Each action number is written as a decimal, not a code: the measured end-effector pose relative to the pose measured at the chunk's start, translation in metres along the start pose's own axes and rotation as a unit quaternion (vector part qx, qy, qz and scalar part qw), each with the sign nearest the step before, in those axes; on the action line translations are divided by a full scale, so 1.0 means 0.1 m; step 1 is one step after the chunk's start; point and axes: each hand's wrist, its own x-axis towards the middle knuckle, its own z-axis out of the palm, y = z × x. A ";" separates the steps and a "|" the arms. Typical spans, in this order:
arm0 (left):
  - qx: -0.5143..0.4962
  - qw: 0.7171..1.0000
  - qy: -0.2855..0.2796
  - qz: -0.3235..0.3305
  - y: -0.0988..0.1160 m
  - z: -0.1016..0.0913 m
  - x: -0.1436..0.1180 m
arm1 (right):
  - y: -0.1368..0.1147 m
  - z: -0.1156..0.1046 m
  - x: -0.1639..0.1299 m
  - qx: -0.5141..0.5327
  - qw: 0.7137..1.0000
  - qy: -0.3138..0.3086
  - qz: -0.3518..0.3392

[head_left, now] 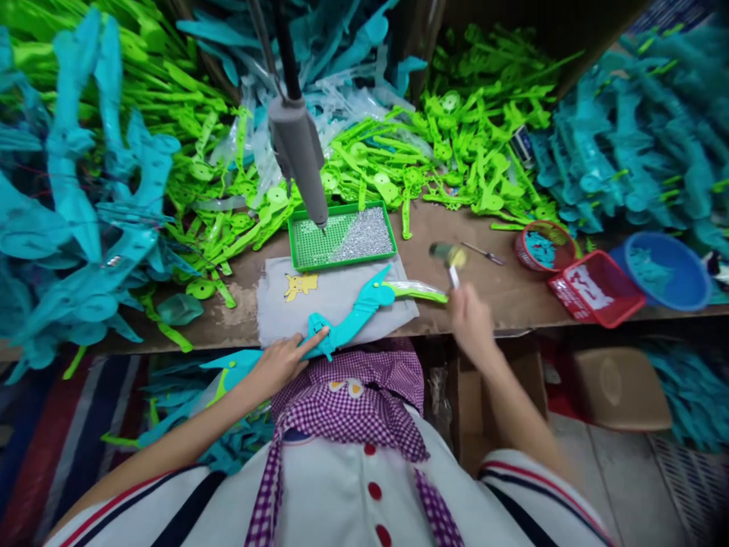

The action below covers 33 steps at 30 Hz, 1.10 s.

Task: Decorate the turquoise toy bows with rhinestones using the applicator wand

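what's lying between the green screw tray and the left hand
In the head view, a grey cloth with a yellow figure, and on it the teal toy part that the left hand presses, below the green tray.

Brown workbench (pixel 501 292), worn top. Lying on it:
- grey cloth (pixel 336 300) with a yellow figure, at the front edge
- green tray (pixel 340 237) of small silver pieces, just behind the cloth
- teal plastic part (pixel 353 315) with a green end — resting across the cloth
- heaps of green plastic parts (pixel 467 144) along the back
- teal parts (pixel 643 129) piled at both ends
- red round basket (pixel 545 245), red square basket (pixel 597 287), blue bowl (pixel 666 270) — right side, close together
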 end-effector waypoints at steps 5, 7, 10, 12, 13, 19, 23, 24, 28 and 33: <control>0.046 0.999 -0.003 -0.022 0.03 0.02 -0.09 | -0.23 0.51 -0.89 0.024 0.992 -0.124 0.016; 0.056 0.998 -0.004 -0.020 0.01 0.02 -0.09 | -0.29 0.60 -0.92 -0.001 0.989 -0.148 0.025; 0.053 0.998 -0.001 -0.017 -0.03 0.04 -0.08 | -0.30 0.54 -0.87 -0.022 0.986 -0.162 0.012; 0.044 0.999 0.013 -0.019 -0.03 0.07 -0.08 | -0.29 0.44 -0.85 -0.011 0.992 -0.127 0.011; 0.036 0.999 0.023 -0.019 -0.03 0.09 -0.07 | -0.30 0.40 -0.84 -0.009 0.994 -0.108 0.018; 0.044 0.998 0.040 -0.011 -0.08 0.13 -0.10 | -0.37 0.50 -0.78 -0.052 0.980 -0.182 0.053; 0.056 0.996 0.055 -0.032 -0.23 0.21 -0.31 | -0.37 0.52 -0.78 0.065 0.983 -0.166 0.048; 0.053 0.996 0.063 -0.039 -0.27 0.25 -0.38 | -0.36 0.51 -0.78 0.086 0.984 -0.150 0.048; 0.035 0.994 0.082 -0.063 -0.34 0.39 -0.62 | -0.40 0.48 -0.76 0.087 0.984 -0.150 0.037; 0.025 0.993 0.088 -0.071 -0.30 0.43 -0.67 | -0.58 0.49 -0.67 0.004 0.991 -0.132 0.013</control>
